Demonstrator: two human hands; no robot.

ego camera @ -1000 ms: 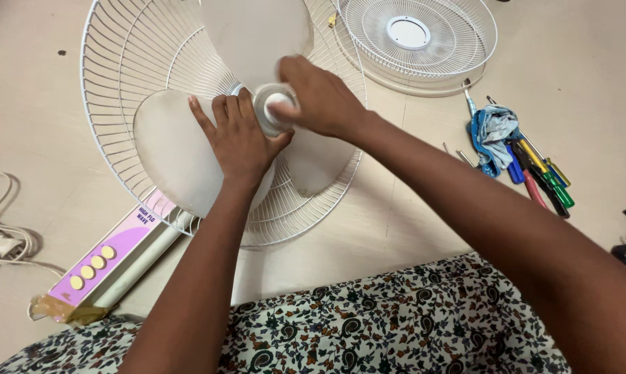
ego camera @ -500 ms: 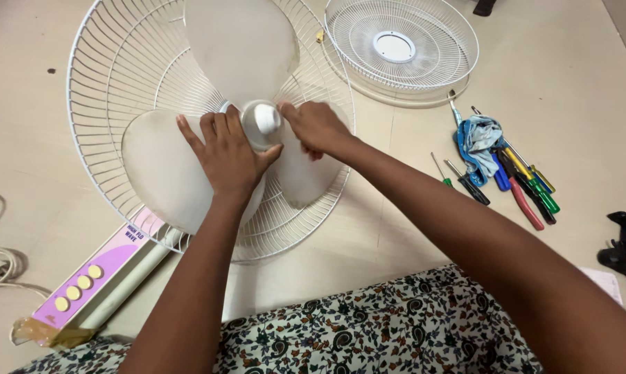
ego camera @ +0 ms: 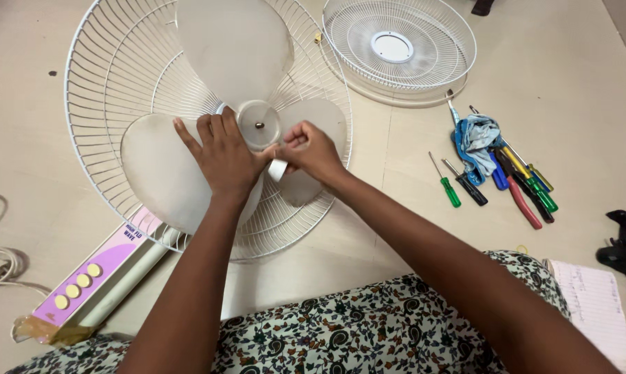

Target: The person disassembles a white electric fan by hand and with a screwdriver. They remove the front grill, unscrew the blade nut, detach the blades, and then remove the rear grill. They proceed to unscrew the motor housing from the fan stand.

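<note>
Head view: left hand (ego camera: 224, 156) presses flat on the thin, pale, flexible plastic fan blade (ego camera: 233, 52) near floor centre, while right hand (ego camera: 311, 149) pinches a small, light white cap (ego camera: 278, 170), best gripped around its rim.

The fan blade (ego camera: 230, 104) lay inside the rear guard (ego camera: 105, 104) on the floor (ego camera: 396, 208). Behind and to the right sat the front guard (ego camera: 399, 48); the screwdrivers (ego camera: 507, 173) lay right of the blade (a cloth (ego camera: 480, 135) on them), the control panel (ego camera: 94, 273) at near left.
</note>
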